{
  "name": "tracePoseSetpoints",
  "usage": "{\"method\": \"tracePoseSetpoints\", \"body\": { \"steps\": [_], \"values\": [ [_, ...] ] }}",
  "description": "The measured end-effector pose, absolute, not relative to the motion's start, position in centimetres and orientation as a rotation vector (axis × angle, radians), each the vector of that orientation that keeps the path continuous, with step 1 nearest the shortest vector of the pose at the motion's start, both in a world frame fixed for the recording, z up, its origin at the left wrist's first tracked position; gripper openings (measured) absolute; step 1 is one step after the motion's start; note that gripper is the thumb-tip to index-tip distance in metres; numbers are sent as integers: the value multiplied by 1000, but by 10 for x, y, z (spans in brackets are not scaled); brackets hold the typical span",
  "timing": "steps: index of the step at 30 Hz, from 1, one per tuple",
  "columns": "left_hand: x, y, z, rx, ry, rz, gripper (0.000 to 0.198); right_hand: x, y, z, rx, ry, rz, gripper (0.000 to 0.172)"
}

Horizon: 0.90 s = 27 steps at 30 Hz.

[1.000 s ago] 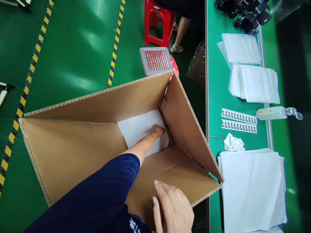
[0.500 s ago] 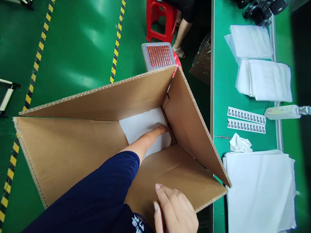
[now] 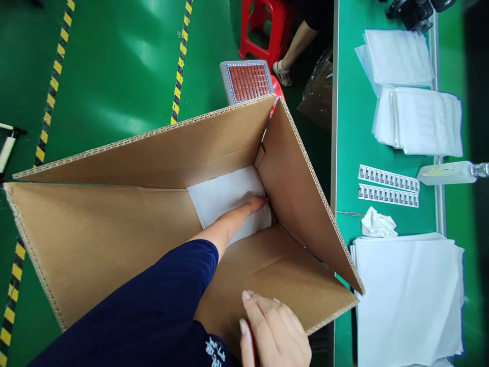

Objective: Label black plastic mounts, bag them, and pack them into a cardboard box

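A tall open cardboard box (image 3: 103, 234) stands in front of me, with a white sheet (image 3: 214, 196) lying flat at its bottom. Deep inside, my left hand (image 3: 255, 204) rests over the sheet's right part, its fingers stretched towards the foot of the right wall; the fingertips are partly hidden. My right hand (image 3: 277, 329) is closed at the box's near upper edge, thumb on one side and fingers on the inner side. The part of the edge within its grip is covered by the hand.
On the green table (image 3: 347, 127) to the right lie white sheet stacks (image 3: 408, 300), folded white bags (image 3: 424, 120), two label strips (image 3: 388, 186), a crumpled cloth (image 3: 378, 223) and a clear bottle (image 3: 445, 173). Beyond the box are a patterned stool seat (image 3: 250, 81), a red stool (image 3: 263, 30) and a person's leg (image 3: 296, 48).
My left hand has shifted slightly to the right, towards the box wall. My view has moved a little. My right hand stays at the box edge.
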State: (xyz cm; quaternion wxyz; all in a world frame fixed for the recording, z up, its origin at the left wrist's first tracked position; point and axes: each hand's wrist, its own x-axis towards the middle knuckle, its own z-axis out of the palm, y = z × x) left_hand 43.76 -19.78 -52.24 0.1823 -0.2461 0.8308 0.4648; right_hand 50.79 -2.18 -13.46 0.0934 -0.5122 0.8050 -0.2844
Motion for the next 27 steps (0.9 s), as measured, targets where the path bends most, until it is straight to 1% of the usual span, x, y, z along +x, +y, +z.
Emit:
{"method": "tracePoseSetpoints", "body": {
  "steps": [3, 8, 12, 14, 17, 20, 23, 25, 27],
  "values": [
    [468, -202, -521, -634, 2373, 1242, 38, 510, -22, -135, -1498, 2380, -864, 27],
    [550, -220, -512, -695, 2347, 1144, 58, 508, -25, -136, -1483, 2375, -960, 26],
    [602, -225, -508, -1081, 2208, 963, 58, 500, -29, -132, -1585, 2321, -929, 24],
    [613, -221, -511, -1336, 2077, 838, 56, 496, -29, -131, -1617, 2307, -901, 24],
    [614, -214, -518, -1593, 1855, 719, 59, 496, -27, -131, -1616, 2300, -856, 26],
    [611, -213, -520, -1689, 1754, 690, 63, 498, -26, -130, -1610, 2297, -855, 25],
    [616, -213, -510, -1673, 1816, 704, 66, 497, -31, -128, -1600, 2313, -903, 24],
    [618, -211, -500, -1559, 1892, 778, 64, 495, -36, -129, -1600, 2309, -923, 24],
    [615, -208, -487, -1391, 1943, 869, 58, 494, -40, -130, -1594, 2319, -912, 25]
  ]
}}
